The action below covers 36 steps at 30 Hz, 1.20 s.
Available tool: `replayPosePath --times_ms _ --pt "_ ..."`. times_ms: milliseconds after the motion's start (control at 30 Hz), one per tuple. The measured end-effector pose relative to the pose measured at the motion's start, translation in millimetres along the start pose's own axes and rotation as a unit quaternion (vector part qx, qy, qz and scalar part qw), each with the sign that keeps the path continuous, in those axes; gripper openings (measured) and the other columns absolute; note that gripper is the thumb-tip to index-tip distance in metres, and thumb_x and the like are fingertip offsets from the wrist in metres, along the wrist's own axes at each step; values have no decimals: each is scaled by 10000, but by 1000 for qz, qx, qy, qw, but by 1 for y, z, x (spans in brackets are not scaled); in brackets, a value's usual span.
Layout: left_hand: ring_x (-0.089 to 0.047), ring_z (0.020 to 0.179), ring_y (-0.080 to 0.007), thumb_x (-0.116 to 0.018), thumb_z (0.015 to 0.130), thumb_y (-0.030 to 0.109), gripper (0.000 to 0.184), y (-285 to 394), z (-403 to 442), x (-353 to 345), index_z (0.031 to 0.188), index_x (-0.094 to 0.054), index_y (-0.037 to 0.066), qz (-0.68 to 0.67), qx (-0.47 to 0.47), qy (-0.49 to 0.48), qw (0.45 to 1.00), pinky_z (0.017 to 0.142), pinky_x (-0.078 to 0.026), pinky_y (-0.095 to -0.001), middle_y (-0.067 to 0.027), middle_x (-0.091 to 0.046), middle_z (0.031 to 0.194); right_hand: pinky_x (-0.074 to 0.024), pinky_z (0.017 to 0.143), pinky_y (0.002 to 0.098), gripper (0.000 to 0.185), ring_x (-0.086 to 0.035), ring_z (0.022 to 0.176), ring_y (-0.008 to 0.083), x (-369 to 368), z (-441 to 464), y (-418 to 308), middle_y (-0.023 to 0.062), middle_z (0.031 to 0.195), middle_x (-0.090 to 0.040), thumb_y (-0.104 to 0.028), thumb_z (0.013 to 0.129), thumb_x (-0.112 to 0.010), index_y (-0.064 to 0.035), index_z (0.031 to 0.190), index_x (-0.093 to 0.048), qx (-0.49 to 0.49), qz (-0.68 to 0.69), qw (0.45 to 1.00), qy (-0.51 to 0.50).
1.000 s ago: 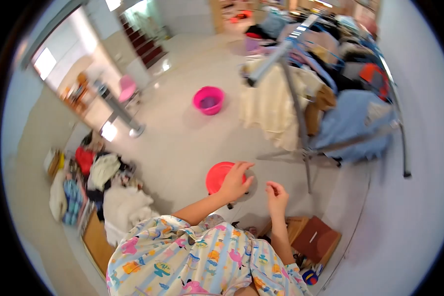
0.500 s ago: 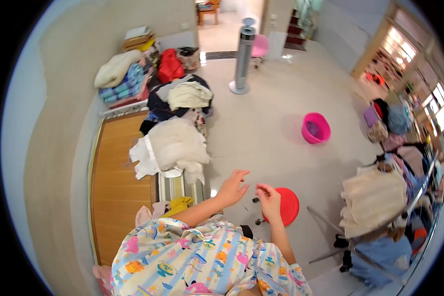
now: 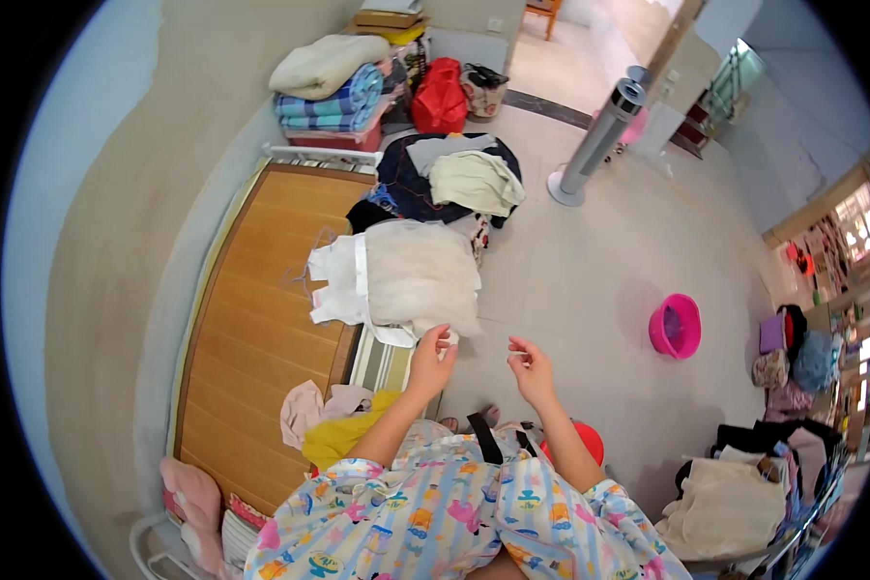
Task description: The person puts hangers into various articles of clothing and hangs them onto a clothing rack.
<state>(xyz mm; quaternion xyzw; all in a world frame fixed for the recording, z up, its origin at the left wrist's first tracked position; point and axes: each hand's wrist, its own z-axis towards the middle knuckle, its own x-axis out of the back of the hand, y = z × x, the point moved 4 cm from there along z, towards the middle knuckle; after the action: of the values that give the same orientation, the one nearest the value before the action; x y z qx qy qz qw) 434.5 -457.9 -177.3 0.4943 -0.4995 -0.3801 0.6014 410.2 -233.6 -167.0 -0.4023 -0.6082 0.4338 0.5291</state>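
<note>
My left hand (image 3: 432, 363) is at the hem of a white dress (image 3: 420, 275), its fingers loosely curled with a gap at the thumb. It overlaps the hem in view; whether it touches the cloth I cannot tell. To the right, my right hand (image 3: 532, 373) hovers over the floor, fingers bent and apart, holding nothing visible. The dress lies flat with a hanger (image 3: 311, 266) at its neck end, across the edge of a bed with a brown mat (image 3: 261, 280). Yellow cloth (image 3: 343, 440) and pale pink cloth (image 3: 303, 411) lie beside my left forearm.
Dark and cream clothes (image 3: 476, 182) are piled beyond the dress. Further off stand a grey tower fan (image 3: 599, 140) and a pink basin (image 3: 675, 327). A red stool (image 3: 587, 445) is partly hidden by my right arm. Clothes (image 3: 730, 503) hang on a rack at the right.
My view has turned left, toward the bed and dress. My hands have moved farther apart, the left one now at the dress hem. My right arm now covers much of the red stool.
</note>
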Motion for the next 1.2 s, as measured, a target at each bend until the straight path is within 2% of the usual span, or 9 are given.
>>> replayPosePath --times_ms 167,467,567,767,900,1000,1033,1133,1200 --pt "-572 875 -105 -607 879 26 398 -35 30 3 1263 -505 -2 -58 70 56 994 780 -480 -228 -88 -599 1059 -505 745 266 335 -593 779 118 -12 86 8 94 1025 -674 -18 828 -613 -37 1162 -640 -7 0 999 -33" --pt "-641 781 -178 -625 861 72 330 -56 185 -69 1177 -550 13 51 60 121 990 716 -527 -299 -102 -658 894 -497 799 273 297 -614 859 129 47 275 41 88 1012 -685 -39 855 -597 -10 1146 -649 1 19 998 -64" --pt "-605 781 -121 -628 871 81 339 -65 249 -105 1185 -547 -17 59 94 95 989 716 -501 -256 -55 -641 883 -495 827 282 293 -620 888 142 72 337 41 93 1024 -682 -43 861 -598 -12 1148 -647 -2 12 996 -88" --pt "-622 775 -149 -616 865 101 309 -110 347 -126 1147 -578 -19 87 180 138 970 713 -503 -271 -77 -658 849 -519 787 330 296 -643 910 214 61 439 98 136 1056 -671 -59 828 -620 -33 1121 -653 9 13 994 -112" --pt "-659 820 -321 -614 821 179 282 -169 399 -109 1030 -638 -9 147 214 224 939 751 -520 -391 -196 -679 879 -513 816 339 314 -642 945 222 45 493 114 131 1079 -669 -73 830 -630 -34 1141 -647 -4 -48 988 -149" --pt "-657 868 -328 -634 803 171 315 -219 448 -94 1061 -635 -10 131 274 239 922 797 -514 -396 -195 -683 903 -520 824 311 311 -641 970 180 40 533 117 120 1087 -675 -52 841 -620 -12 1149 -642 -10 -100 978 -182" --pt "-638 913 -234 -638 820 137 368 -255 466 -92 1149 -607 -25 120 305 244 913 815 -499 -321 -143 -673 979 -520 823 310 306 -645 966 183 42 546 114 122 1080 -678 -52 841 -619 -11 1143 -644 -8 -135 973 -185" --pt "-651 939 -323 -647 783 166 378 -302 514 -91 1115 -629 -14 26 376 310 873 845 -501 -383 -185 -684 957 -521 812 308 290 -654 928 185 38 593 113 123 1045 -687 -54 844 -612 -9 1128 -650 -11 -161 965 -207" --pt "-621 1049 -319 -623 791 147 482 -313 546 -89 1246 -562 3 -12 449 265 853 884 -483 -375 -181 -659 1113 -526 797 313 274 -657 900 192 21 629 107 122 1028 -689 -68 847 -614 -16 1113 -656 -17 -158 961 -224"
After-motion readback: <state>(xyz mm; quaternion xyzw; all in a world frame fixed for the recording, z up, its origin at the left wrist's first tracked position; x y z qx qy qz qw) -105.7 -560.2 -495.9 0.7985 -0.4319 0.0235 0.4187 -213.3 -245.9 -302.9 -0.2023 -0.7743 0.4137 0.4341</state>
